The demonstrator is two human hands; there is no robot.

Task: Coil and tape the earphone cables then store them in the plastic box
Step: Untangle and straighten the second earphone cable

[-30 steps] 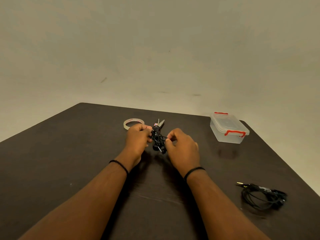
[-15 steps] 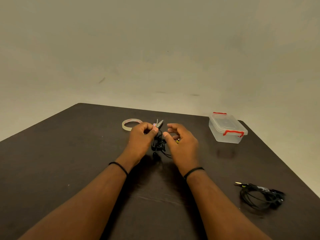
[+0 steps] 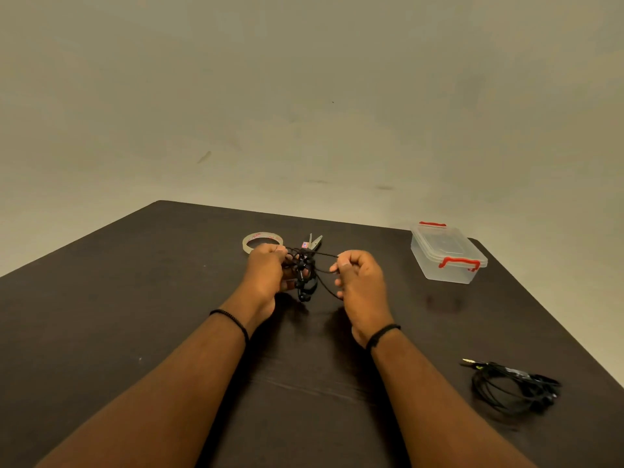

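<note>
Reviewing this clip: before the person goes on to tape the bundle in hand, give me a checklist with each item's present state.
1. Left hand grips the earphone bundle: ok.
2. Right hand pinches the loose strand: ok.
3. Bundle fully coiled: not ok, strands stretch to the right hand.
4. Tape roll on the table near the left hand: ok.
5. Scissors beside the tape: ok.
6. Plastic box open for storing: not ok, lid on.

Clear plastic box [image 3: 447,256]; dark, faintly glossy table [image 3: 135,298].

You can read nothing here: red print on the tape roll [image 3: 262,242] and the scissors' [image 3: 312,244] small label stay illegible.
</note>
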